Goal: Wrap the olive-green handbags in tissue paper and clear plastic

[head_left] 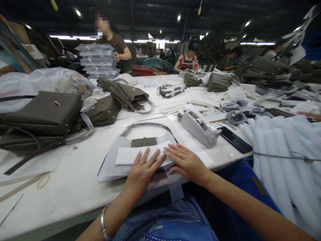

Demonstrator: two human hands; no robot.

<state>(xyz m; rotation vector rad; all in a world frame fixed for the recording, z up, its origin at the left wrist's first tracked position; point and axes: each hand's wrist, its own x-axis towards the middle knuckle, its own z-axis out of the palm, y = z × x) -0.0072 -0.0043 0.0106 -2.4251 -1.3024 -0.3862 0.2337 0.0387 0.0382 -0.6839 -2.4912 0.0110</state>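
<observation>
With the left hand point(141, 172) fanned flat on the white foam strip point(125, 157) and the right hand point(187, 162) laid at its right end, fingers nearly together and pinching nothing, best press lightly and evenly. Find the olive bag point(144, 142) under and just beyond the fingertips, flat on the surface point(75, 187), largely covered by thin white wrapping point(111, 170). Probably wise to smooth outward from between the nearly meeting fingertips, without dragging the wrapping askew. Mind the wrapped handle point(145, 124), looped beyond the hands. Watch the translucent strip point(177, 191) hanging just below the right hand, to avoid snagging it on the checked clothing point(160, 214). Avoid bumping the tape dispenser point(198, 129), beyond the right hand.
</observation>
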